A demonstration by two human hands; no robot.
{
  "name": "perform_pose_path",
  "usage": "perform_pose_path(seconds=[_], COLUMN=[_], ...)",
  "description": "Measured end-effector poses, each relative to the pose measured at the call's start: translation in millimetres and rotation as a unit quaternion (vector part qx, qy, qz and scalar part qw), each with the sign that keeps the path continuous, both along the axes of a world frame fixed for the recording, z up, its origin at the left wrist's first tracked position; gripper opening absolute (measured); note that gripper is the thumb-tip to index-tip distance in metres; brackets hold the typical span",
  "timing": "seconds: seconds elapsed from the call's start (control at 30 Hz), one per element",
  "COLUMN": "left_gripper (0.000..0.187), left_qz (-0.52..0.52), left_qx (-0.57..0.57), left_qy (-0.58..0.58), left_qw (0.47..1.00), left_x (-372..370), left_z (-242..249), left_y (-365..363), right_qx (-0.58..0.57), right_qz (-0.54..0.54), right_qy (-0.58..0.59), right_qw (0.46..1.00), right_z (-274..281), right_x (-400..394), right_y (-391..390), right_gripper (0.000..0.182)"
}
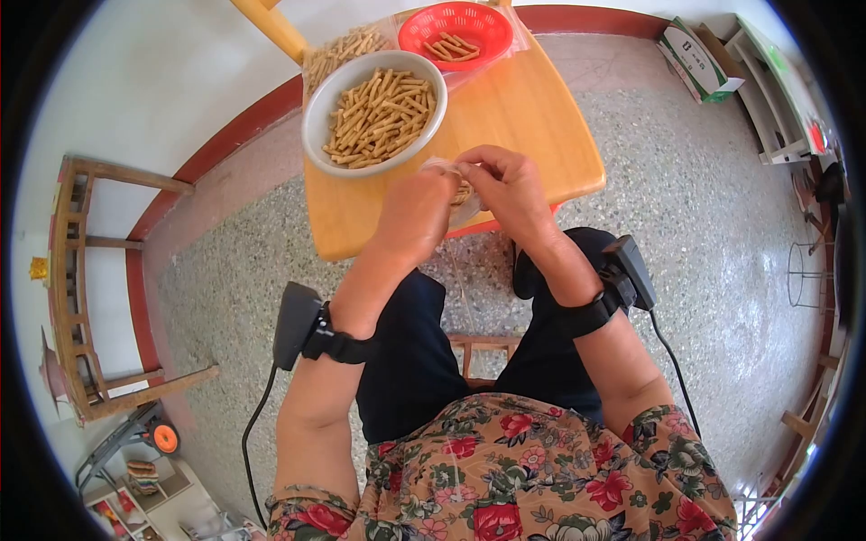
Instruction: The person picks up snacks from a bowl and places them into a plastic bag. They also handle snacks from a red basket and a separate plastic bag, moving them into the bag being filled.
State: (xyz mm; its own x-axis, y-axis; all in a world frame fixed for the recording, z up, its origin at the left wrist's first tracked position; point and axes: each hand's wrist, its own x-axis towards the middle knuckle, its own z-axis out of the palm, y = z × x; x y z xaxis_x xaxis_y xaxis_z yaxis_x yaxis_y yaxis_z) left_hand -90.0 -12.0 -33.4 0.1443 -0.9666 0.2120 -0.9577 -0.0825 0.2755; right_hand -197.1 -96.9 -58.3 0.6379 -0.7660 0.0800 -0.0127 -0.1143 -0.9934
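Note:
Between my two hands is a small clear plastic bag (464,213) with some brown stick-shaped pieces in it, held over the front edge of the wooden chair seat (514,117). My left hand (419,209) is closed on the bag's left side. The thumb and forefinger of my right hand (511,187) pinch its upper edge. Just beyond my left hand stands a pale bowl (316,135) heaped with short brown sticks (379,117). Farther back, a red plastic basket (410,36) contains several similar sticks.
Behind the bowl lies a larger clear bag of sticks (354,47). A wooden frame (79,270) leans by the left wall. At the far right, a cardboard box (699,59) sits beside a pale shelf (767,99). Black devices with cables are strapped to both my forearms.

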Motion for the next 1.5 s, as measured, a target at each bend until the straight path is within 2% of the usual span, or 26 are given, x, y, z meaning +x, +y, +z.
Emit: perform_pose_path(seconds=[0.13,0.23,0.3,0.4,0.53,0.63,0.7,0.83,1.3,1.4,1.5], left_gripper=[0.010,0.007,0.006,0.006,0.001,0.001,0.002,0.002,0.005,0.006,0.010], left_qz=[-0.012,0.017,0.079,0.090,0.110,0.131,0.147,0.147,0.087,0.097,0.150], left_qx=[-0.032,-0.090,-0.137,-0.173,-0.167,-0.155,-0.143,-0.114,-0.098,-0.075,-0.072], left_qy=[0.079,0.134,0.205,0.240,0.254,0.280,0.308,0.292,0.274,0.319,0.375], left_qw=[0.996,0.987,0.966,0.951,0.946,0.938,0.929,0.938,0.953,0.940,0.912], left_x=[6.0,7.7,6.1,9.7,10.6,11.7,11.2,7.0,-9.1,-4.6,2.5], left_z=[17.7,27.2,33.0,27.6,18.4,11.6,6.5,0.3,-0.7,-2.3,-4.7], left_y=[12.9,20.9,26.5,35.9,51.5,64.6,71.8,80.6,95.9,100.1,97.7], right_qx=[0.001,0.018,0.032,0.043,0.016,0.038,0.029,0.025,-0.062,-0.073,-0.064], right_qz=[-0.004,-0.017,-0.042,-0.054,-0.061,-0.049,-0.030,-0.046,-0.066,-0.095,-0.113], right_qy=[0.009,0.003,-0.016,-0.026,-0.013,-0.032,0.020,0.023,0.040,0.061,0.040], right_qw=[1.000,1.000,0.998,0.997,0.998,0.998,0.999,0.998,0.995,0.991,0.991], right_z=[1.5,11.2,20.8,32.5,36.7,34.9,33.2,32.8,15.5,12.1,13.4], right_x=[-2.3,-2.6,-1.9,-2.5,-3.0,-7.1,-12.1,-21.8,-23.4,-21.8,-21.5], right_y=[-4.6,-4.7,-4.7,-4.5,-4.9,-4.0,-4.3,3.5,7.3,7.5,15.2], right_gripper=[0.012,0.013,0.014,0.014,0.014,0.014,0.018,0.015,0.015,0.015,0.018])
